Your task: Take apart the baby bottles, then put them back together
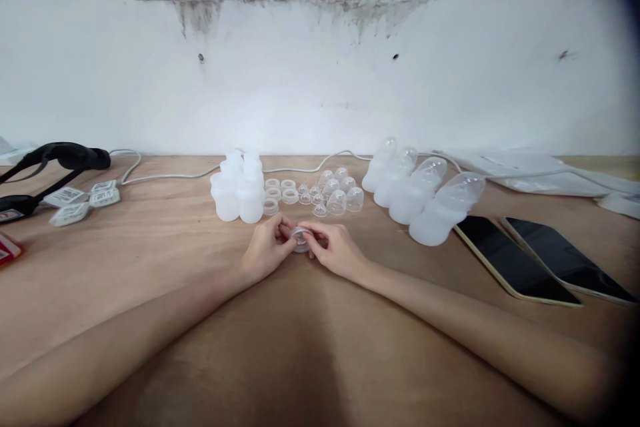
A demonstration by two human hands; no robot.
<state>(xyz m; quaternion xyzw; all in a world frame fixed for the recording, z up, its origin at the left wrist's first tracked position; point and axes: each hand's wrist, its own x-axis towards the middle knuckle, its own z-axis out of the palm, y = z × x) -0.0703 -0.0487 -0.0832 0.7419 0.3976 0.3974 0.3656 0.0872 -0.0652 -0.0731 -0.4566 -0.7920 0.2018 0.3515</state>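
Observation:
Near the middle of the wooden table, my left hand [271, 247] and my right hand [334, 248] pinch a small clear round piece [301, 240] between them, one hand on each side. Behind my left hand stand several white bottles [227, 197] without caps. Beyond the held piece lie several pale rings [290, 195], several small clear nipples [320, 210] and several clear domed caps [337, 201]. To the right, a slanting row of white bottles [431, 219] carries clear domed caps on top.
Two dark phones [515, 260] lie at the right, with a plastic bag [530, 173] behind them. A white cable [320, 168] runs along the back near the wall. At the left are a black strap-like item [75, 155], small labelled white packs [105, 195] and a red item [7, 249].

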